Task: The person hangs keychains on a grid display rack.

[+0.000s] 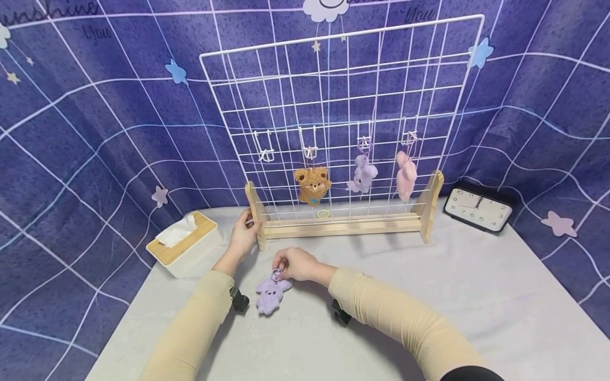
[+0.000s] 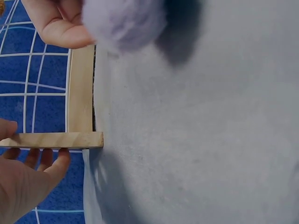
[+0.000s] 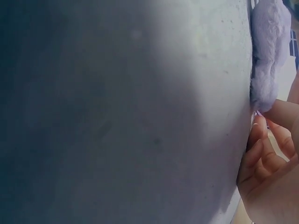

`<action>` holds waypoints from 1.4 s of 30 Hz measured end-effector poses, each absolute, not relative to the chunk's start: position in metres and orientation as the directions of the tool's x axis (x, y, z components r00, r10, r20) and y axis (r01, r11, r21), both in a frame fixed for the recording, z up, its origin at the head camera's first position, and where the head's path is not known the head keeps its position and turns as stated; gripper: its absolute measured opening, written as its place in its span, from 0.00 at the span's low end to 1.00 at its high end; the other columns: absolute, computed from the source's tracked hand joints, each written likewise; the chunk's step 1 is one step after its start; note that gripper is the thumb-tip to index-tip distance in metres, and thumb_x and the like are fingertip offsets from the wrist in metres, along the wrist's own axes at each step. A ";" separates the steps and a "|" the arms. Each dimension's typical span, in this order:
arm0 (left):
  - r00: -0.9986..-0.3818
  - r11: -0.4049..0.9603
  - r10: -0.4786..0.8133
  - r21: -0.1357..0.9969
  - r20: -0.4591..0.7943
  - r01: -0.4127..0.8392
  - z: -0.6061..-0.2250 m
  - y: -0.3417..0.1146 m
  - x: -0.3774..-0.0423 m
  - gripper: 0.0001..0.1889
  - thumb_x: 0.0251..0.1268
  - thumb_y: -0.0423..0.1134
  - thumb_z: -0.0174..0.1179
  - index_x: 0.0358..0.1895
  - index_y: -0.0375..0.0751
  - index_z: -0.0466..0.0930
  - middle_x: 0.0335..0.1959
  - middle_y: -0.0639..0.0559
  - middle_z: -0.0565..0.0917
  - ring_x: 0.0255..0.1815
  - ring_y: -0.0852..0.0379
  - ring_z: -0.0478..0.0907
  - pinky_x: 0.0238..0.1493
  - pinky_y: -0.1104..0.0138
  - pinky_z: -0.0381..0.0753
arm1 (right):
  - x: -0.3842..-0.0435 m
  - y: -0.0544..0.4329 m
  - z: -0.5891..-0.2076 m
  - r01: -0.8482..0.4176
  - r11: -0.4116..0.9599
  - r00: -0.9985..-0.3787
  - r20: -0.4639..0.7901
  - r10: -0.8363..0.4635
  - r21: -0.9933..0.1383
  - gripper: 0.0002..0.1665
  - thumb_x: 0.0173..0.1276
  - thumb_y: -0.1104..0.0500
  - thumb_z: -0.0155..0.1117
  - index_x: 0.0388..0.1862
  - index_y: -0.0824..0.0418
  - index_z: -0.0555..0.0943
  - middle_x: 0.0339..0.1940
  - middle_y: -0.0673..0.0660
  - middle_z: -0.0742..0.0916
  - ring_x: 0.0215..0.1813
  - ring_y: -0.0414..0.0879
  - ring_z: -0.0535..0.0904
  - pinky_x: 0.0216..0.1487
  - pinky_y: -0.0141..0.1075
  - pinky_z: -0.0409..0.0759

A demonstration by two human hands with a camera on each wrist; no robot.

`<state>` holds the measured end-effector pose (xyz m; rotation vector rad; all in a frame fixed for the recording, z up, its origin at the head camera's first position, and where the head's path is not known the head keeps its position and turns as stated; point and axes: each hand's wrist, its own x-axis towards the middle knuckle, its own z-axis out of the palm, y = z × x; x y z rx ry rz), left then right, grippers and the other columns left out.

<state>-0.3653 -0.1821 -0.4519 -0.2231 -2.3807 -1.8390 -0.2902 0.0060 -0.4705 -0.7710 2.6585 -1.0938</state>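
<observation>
My right hand [image 1: 299,263] pinches the ring at the top of a lilac plush keychain [image 1: 270,296], whose small face is turned up in the head view. In the right wrist view the fuzzy side of this keychain [image 3: 268,51] shows beside the fingers. My left hand [image 1: 244,235] grips the left wooden upright [image 1: 258,211] of a white wire grid rack [image 1: 350,100]. Thumb and fingers lie on opposite sides of that wooden piece [image 2: 60,139] in the left wrist view. From hooks on the grid hang a brown bear plush [image 1: 313,185], another lilac plush [image 1: 364,174] and a pink plush [image 1: 406,177].
An unoccupied white hook [image 1: 266,154] sits at the grid's left. A tissue box [image 1: 183,241] with a wooden lid stands left of the rack, and a black-framed clock [image 1: 478,207] stands to its right. Pale cloth [image 1: 405,296] covers the table; a blue patterned curtain [image 1: 119,106] hangs behind.
</observation>
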 end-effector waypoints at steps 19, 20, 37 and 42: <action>-0.980 0.269 0.039 0.943 0.194 0.197 -0.451 -0.181 -0.364 0.25 0.74 0.27 0.54 0.72 0.29 0.65 0.66 0.29 0.73 0.66 0.36 0.73 0.65 0.49 0.78 | -0.294 0.013 -0.470 -0.388 0.524 -0.839 0.055 -0.541 -0.759 0.03 0.60 0.68 0.75 0.31 0.62 0.89 0.23 0.46 0.86 0.27 0.33 0.77 0.36 0.26 0.78; -0.981 0.270 0.039 0.943 0.192 0.195 -0.450 -0.181 -0.364 0.25 0.74 0.27 0.54 0.72 0.29 0.64 0.66 0.29 0.73 0.66 0.36 0.73 0.66 0.50 0.78 | -0.294 0.014 -0.469 -0.395 0.519 -0.835 0.060 -0.547 -0.758 0.03 0.61 0.68 0.74 0.32 0.62 0.89 0.24 0.46 0.87 0.28 0.33 0.77 0.37 0.26 0.78; -0.981 0.264 0.068 0.945 0.182 0.193 -0.416 -0.172 -0.332 0.25 0.74 0.24 0.52 0.71 0.21 0.62 0.66 0.22 0.70 0.66 0.31 0.71 0.67 0.47 0.76 | -0.292 0.019 -0.450 -0.375 0.398 -0.816 0.094 -0.570 -0.837 0.02 0.65 0.69 0.69 0.35 0.67 0.87 0.25 0.51 0.88 0.30 0.58 0.86 0.26 0.27 0.80; -0.982 0.252 0.067 0.949 0.177 0.189 -0.424 -0.175 -0.342 0.25 0.74 0.24 0.52 0.72 0.22 0.62 0.66 0.23 0.71 0.66 0.31 0.71 0.67 0.45 0.75 | -0.290 0.019 -0.437 -0.374 0.400 -0.821 0.098 -0.562 -0.837 0.02 0.66 0.69 0.70 0.36 0.65 0.88 0.27 0.52 0.89 0.29 0.55 0.86 0.27 0.28 0.82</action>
